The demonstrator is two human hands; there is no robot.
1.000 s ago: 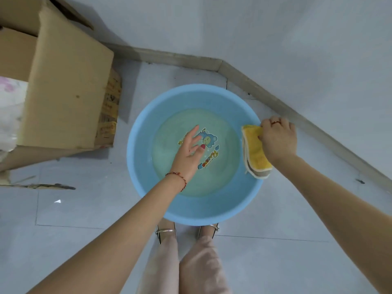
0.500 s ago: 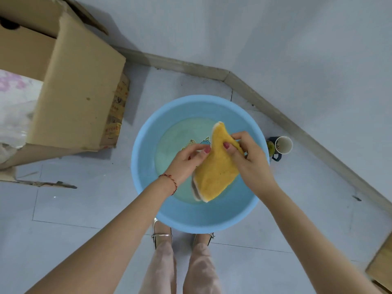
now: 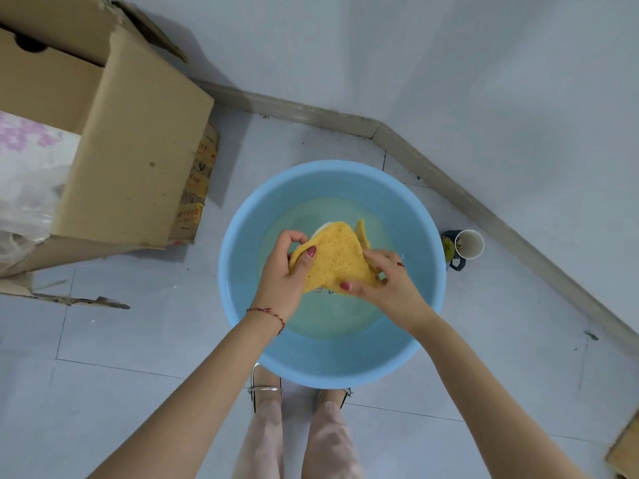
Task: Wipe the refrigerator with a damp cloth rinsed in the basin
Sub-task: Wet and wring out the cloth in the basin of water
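Note:
A round blue basin [image 3: 242,236] with shallow water stands on the tiled floor in front of my feet. Both hands hold a yellow cloth [image 3: 335,257] spread above the middle of the basin. My left hand [image 3: 283,274] pinches its left edge with thumb on top. My right hand [image 3: 383,281] grips the cloth's right and lower edge. A white underside of the cloth shows at its top. The refrigerator is out of view.
A large open cardboard box [image 3: 131,160] stands to the left of the basin. A dark mug [image 3: 463,247] sits on the floor by the basin's right rim, near the skirting board. Walls meet in a corner behind. A wooden edge [image 3: 626,447] shows at lower right.
My right hand brought the cloth from the basin's right rim to its middle. My left hand took hold of it, and both hands have spread it wider.

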